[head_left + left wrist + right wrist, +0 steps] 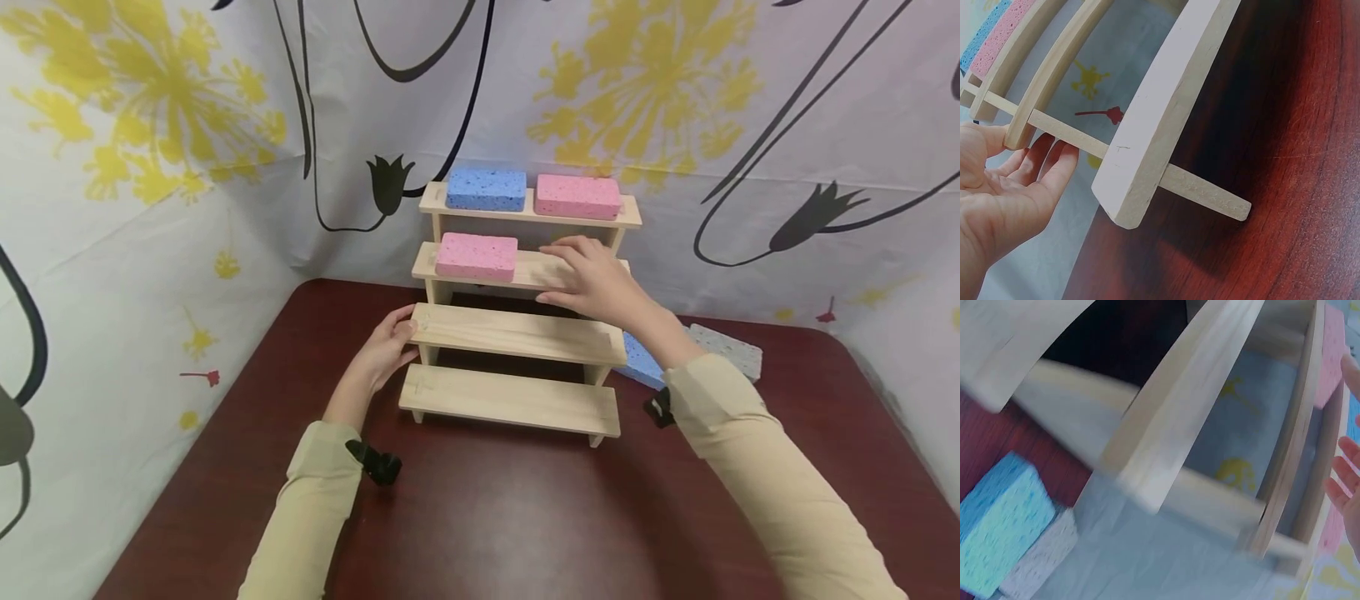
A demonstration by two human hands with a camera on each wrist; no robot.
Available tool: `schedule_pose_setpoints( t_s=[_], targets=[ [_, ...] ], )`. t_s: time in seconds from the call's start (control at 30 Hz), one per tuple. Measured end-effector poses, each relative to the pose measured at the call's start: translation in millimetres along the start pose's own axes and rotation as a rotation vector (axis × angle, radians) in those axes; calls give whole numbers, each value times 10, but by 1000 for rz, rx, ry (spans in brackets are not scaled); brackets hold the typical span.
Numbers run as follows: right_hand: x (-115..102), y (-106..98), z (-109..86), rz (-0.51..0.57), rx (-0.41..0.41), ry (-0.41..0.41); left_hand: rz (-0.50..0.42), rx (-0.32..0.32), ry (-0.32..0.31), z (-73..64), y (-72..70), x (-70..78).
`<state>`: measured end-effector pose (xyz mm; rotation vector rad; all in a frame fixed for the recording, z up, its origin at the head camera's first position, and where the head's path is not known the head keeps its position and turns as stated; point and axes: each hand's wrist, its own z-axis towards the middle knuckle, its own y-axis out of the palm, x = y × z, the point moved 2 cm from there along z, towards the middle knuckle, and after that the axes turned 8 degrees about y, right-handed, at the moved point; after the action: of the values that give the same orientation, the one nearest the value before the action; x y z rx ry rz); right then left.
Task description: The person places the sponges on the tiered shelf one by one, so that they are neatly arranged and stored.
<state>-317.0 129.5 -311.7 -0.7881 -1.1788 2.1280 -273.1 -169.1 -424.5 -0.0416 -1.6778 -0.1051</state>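
White cloth [510, 96] with yellow flower prints hangs behind the wooden stand [517, 402], and under the stand lies a dark red table [487, 517]. From my distant place I look first at the fingers. Those of the right hand [600, 279] are spread apart and slightly bent, with nothing between them, over the right part of the stand's second shelf from the top; whether they touch the wood, I cannot tell. Those of the left hand [386, 346] grip the left end of the shelf just below, I think to steady the stand.

On the stand's second shelf, at left, lies one pink sponge [477, 258]. Its top shelf bears a blue sponge [486, 192] and, to the right, another pink sponge [577, 197]. Right of the stand, on the table, are a second blue sponge [641, 363] and a grey sponge [727, 350].

I judge the step in hand to be arranging this second shelf. The next move seems to call for pinching one table sponge by its sides, while the left grip prevents sliding.
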Motion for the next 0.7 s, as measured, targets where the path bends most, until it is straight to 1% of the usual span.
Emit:
schedule_pose_setpoints(
  t_s=[0.07,0.23,0.33,0.43,0.53,0.7],
  targets=[
    [77,-47,-90,0,17,9,-6,-1,0,-1,-1,5],
    [273,-166,-331,28,22,106,-24,-4,-1,-2,2,12],
    [395,-221,-473,62,14,194,-27,-3,-2,2,-1,10],
    [514,-251,-611,104,9,302,-25,-6,0,1,-3,11],
    [642,-233,-748,131,13,378,-23,-1,-4,-2,-3,12],
    [868,-124,-1006,150,25,429,-26,-6,-5,-2,5,11]
  ],
)
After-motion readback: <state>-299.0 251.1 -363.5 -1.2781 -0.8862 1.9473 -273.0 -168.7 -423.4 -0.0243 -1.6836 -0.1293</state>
